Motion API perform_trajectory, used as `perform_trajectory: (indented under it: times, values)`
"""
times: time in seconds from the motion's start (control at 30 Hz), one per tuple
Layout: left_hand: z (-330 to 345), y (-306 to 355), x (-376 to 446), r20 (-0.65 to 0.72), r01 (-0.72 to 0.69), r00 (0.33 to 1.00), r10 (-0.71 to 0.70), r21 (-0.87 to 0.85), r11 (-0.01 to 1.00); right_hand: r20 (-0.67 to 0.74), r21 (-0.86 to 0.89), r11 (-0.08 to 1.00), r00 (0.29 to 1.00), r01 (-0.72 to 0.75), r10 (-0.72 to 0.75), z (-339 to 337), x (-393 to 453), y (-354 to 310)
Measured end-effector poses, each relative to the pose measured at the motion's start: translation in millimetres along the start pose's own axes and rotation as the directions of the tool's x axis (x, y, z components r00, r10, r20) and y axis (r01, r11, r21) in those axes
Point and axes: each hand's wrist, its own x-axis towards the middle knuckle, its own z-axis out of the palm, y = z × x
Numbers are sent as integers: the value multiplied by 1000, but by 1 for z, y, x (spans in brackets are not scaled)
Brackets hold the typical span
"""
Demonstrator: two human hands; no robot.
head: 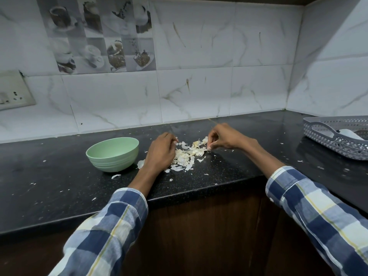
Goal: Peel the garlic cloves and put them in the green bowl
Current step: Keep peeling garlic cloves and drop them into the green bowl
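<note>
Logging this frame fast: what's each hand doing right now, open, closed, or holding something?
Left hand: fingers curled at the garlic skin pile; whether it holds anything cannot be told.
Right hand: fingertips pinch a small piece at the pile's edge.

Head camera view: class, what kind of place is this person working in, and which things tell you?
Most likely a home kitchen: a dark stone countertop against a tiled wall, a green bowl beside a pile of garlic skins, and a grey plastic basket at the right.
</note>
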Motion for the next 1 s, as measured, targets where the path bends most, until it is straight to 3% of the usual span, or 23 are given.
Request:
perform_trajectory:
  times: [0.2, 0.4, 0.53, 0.6, 0.77, 0.9, 1.0]
  values:
    - [4, -3, 2, 78, 23, 997, -21, -26, 999, 33, -174, 984, 999, 39, -34, -3, 2, -8]
    - [4, -4, 1, 90, 37, 996, -29, -87, 996, -183, -357, 934, 980, 9, -80, -12, 19, -29]
    - [4, -3, -1, 64, 40, 997, -34, -102, 994, 53, -434, 901, 999, 27, -4, 14, 17, -25]
    - [3, -2, -1, 54, 41, 998, -36, -104, 994, 62, -352, 936, 998, 25, -3, 5, 20, -24]
    - [6, -3, 2, 11, 74, 997, -73, -187, 980, -170, 61, 987, 976, 147, -135, 1, 25, -41]
    - [3, -1, 3, -54, 104, 990, -127, -316, 943, -195, 434, 865, 964, 252, -183, 20, 36, -65]
    - [-3, -3, 4, -123, 117, 978, -167, -338, 934, -231, 594, 753, 957, 282, -177, 37, 42, -70]
